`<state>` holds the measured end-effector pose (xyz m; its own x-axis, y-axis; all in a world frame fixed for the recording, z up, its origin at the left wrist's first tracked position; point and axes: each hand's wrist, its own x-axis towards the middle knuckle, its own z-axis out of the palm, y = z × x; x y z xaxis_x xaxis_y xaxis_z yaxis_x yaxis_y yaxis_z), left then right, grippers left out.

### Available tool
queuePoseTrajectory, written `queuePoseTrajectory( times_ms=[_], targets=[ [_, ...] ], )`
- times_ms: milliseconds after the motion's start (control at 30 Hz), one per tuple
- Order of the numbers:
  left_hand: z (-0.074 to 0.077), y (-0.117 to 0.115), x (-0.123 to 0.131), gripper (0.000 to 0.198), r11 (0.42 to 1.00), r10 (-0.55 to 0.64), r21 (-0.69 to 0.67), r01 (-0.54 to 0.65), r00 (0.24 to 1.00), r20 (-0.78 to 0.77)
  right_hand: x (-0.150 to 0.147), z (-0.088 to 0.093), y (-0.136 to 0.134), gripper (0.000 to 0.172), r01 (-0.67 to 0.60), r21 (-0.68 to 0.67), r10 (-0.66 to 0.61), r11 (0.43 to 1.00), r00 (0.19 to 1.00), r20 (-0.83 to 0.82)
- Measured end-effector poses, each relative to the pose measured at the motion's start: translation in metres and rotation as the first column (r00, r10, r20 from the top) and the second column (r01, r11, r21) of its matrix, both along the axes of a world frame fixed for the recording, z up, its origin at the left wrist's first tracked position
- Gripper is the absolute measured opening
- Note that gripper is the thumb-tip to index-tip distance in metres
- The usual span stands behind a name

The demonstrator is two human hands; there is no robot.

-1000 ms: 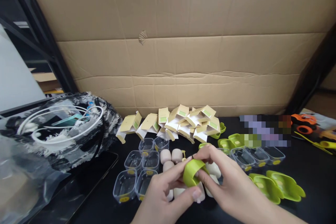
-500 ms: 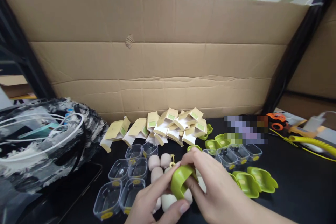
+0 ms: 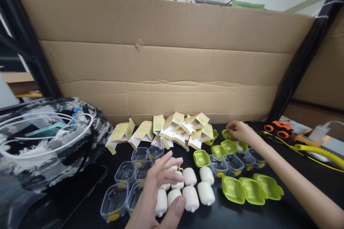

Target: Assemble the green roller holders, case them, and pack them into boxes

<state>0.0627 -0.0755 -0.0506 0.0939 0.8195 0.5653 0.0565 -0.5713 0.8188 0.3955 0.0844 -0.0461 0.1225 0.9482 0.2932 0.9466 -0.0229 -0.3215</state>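
My left hand [image 3: 158,195] is held over several pale, rounded little pots [image 3: 190,198], its fingers spread and nothing in them. Reaching to the back right, my right hand [image 3: 242,131] pinches the edge of a green plastic cover [image 3: 227,135] at the table surface. More green covers lie nearby: one single [image 3: 201,158], others in a row [image 3: 252,190] at the right front. The pots are white and pale pink, each with a small nub; my left hand partly hides some of them.
Clear plastic cups [image 3: 115,200] stand left of the pots, and more clear cups [image 3: 233,164] at the right. Opened cardboard boxes [image 3: 172,128] are piled by the cardboard wall [image 3: 172,61]. A fluffy bag [image 3: 56,143], an orange toy car [image 3: 279,128] and a yellow coiled cable [image 3: 317,152] flank the area.
The green cover that was between both hands has gone with my right hand to the back right. My left hand has let go and opened. The view has shifted slightly.
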Motion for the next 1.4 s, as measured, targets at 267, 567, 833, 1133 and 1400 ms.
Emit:
queuePoseTrajectory(
  times_ms=[267,567,833,1133,1400],
  targets=[
    [-0.003,0.000,-0.001,0.041,0.999,-0.038,0.003,0.038,0.998,0.047,-0.007,0.006,0.001,0.022,0.104,-0.224,-0.063,0.969,0.981,0.186],
    [-0.006,0.003,-0.004,0.037,0.998,-0.066,-0.022,0.067,0.997,0.037,-0.051,0.019,0.014,0.028,0.112,-0.219,-0.045,0.969,0.956,0.289],
    [-0.008,0.007,-0.004,0.033,0.971,-0.157,-0.171,0.165,0.986,0.062,-0.047,0.061,-0.023,0.018,0.129,0.159,-0.159,0.979,0.968,0.193],
    [0.012,0.030,-0.001,0.071,0.836,-0.283,-0.415,0.359,0.930,0.234,-0.138,0.055,-0.103,0.014,-0.318,0.373,0.392,0.871,0.909,-0.139],
    [0.021,0.029,-0.012,0.060,0.823,-0.124,-0.441,0.358,0.871,0.476,-0.157,0.030,-0.089,0.022,-0.551,0.279,0.607,0.787,0.773,-0.185]
  ],
)
